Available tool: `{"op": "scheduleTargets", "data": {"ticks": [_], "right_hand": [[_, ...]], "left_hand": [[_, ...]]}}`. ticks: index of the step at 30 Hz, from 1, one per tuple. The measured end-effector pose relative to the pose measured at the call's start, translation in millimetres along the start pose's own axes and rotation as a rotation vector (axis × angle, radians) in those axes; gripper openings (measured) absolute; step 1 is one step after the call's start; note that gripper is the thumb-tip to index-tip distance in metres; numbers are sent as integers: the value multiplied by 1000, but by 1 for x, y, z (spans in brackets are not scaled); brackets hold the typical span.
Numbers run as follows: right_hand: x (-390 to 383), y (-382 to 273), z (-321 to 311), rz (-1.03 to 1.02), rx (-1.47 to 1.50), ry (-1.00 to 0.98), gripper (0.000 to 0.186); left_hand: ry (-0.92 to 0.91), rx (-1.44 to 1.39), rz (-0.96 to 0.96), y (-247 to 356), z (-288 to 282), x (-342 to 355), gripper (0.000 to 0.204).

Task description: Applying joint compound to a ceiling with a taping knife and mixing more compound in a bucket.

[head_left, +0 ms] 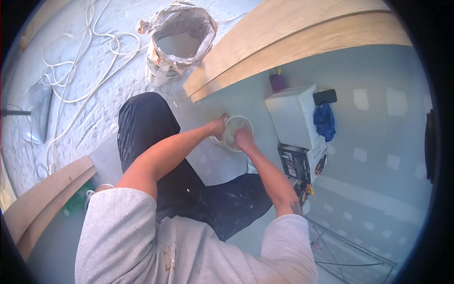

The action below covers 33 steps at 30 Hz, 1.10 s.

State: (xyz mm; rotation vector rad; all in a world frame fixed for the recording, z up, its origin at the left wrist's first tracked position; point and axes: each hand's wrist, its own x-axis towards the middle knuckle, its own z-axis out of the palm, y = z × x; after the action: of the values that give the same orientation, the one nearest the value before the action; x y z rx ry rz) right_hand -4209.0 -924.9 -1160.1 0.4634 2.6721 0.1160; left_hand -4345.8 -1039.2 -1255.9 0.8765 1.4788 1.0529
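A small white bucket (pixel 239 117) stands in front of me between my legs, with pale grey paste-like material (pixel 231 134) inside. My left hand (pixel 218 126) grips its rim at the left side. Down in the bucket's mouth, my right hand (pixel 244 138) is closed in a fist against the right part. Whatever it holds, if anything, is hidden by the fingers and too small to make out. Beyond the bucket, to the upper left, stands an open paper bag (pixel 208 35) set in a white basket-like container (pixel 161 75), with pale powder (pixel 178 46) in it.
White cables (pixel 101 85) lie looped on the covered floor (pixel 127 16) at left. Wooden boards (pixel 283 42) edge the opening ahead. A white box (pixel 289 113), a blue cloth (pixel 324 122), a dark phone-like object (pixel 325 97) and a black box (pixel 294 162) stand right. A metal frame (pixel 350 244) is lower right.
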Motion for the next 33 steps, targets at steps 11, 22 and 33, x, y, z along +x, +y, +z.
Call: {"op": "scheduleTargets", "data": {"ticks": [11, 22, 33], "right_hand": [[-47, 66, 29, 139, 70, 118, 32], [4, 60, -33, 27, 230, -4, 34], [-13, 54, -34, 68, 140, 95, 32]], "left_hand": [[12, -21, -143, 49, 39, 2, 86], [170, 216, -24, 25, 1, -21, 89], [137, 120, -98, 33, 0, -16, 92]]}}
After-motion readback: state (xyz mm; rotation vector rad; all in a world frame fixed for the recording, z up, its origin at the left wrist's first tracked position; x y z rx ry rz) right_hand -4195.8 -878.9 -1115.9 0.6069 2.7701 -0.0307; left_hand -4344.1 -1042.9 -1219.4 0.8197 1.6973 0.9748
